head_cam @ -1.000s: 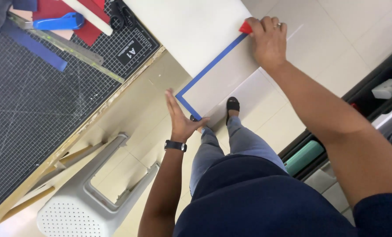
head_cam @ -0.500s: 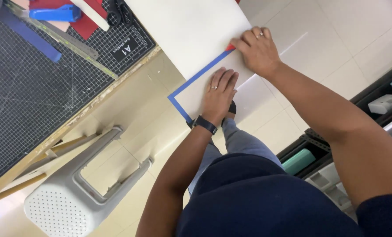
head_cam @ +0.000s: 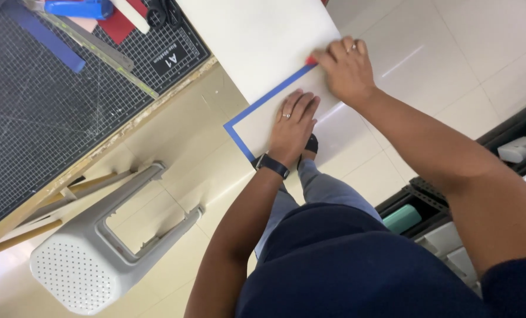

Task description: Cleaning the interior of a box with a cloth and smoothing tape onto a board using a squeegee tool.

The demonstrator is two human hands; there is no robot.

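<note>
A large white board (head_cam: 263, 41) hangs off the table's edge over the floor. A blue tape line (head_cam: 257, 106) runs across it and turns a corner at its lower left. My left hand (head_cam: 292, 126) lies flat on the board just below this line, fingers stretched out, a ring on one finger and a dark watch at the wrist. My right hand (head_cam: 348, 70) is closed over a small red thing (head_cam: 311, 60) at the far end of the blue line. Most of that red thing is hidden under my fingers.
A dark gridded cutting mat (head_cam: 50, 112) covers the table at left, with a metal ruler (head_cam: 104, 56), a blue strip (head_cam: 45, 38) and a blue tool (head_cam: 77, 9) on it. A grey plastic stool (head_cam: 92, 259) lies on its side below. Dark storage bins (head_cam: 428, 218) stand at right.
My left hand has left the blue corner and moved up onto the board, close to my right hand. My right hand stays at the far end of the blue line.
</note>
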